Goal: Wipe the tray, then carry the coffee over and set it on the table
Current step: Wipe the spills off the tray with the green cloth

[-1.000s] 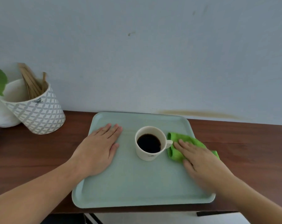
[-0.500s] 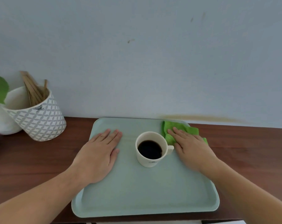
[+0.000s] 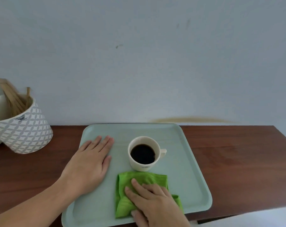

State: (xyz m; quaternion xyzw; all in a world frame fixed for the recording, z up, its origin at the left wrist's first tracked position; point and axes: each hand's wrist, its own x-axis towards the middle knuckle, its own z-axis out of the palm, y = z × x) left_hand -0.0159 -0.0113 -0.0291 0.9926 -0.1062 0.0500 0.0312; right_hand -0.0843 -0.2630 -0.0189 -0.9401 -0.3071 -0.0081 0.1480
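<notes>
- A pale green tray lies on a dark brown wooden table that stands against a plain light wall.
- The left hand rests flat on the left part of the tray, palm down, fingers straight and close together, gripping nothing.
- The right hand presses flat, palm down, on a bright green cloth, fingers spread over it and not curled around it.
- The cloth lies folded and a little crumpled on the near part of the tray, under and just ahead of the right hand, to the right of the left hand.
- A cream cup of black coffee stands upright on the tray, just beyond the cloth and the right hand's fingertips, and just to the right of the left hand's fingers.
- The cup's handle points right, away from the left hand. Neither hand touches the cup.
- The far edge of the cloth lies right beside the base of the cup; whether they touch cannot be told.
- Well to the left of the left hand, off the tray, a white pot with a grey lattice pattern stands on the table, holding wooden sticks.
- A brownish smear marks the wall just above the table, beyond the right hand.
</notes>
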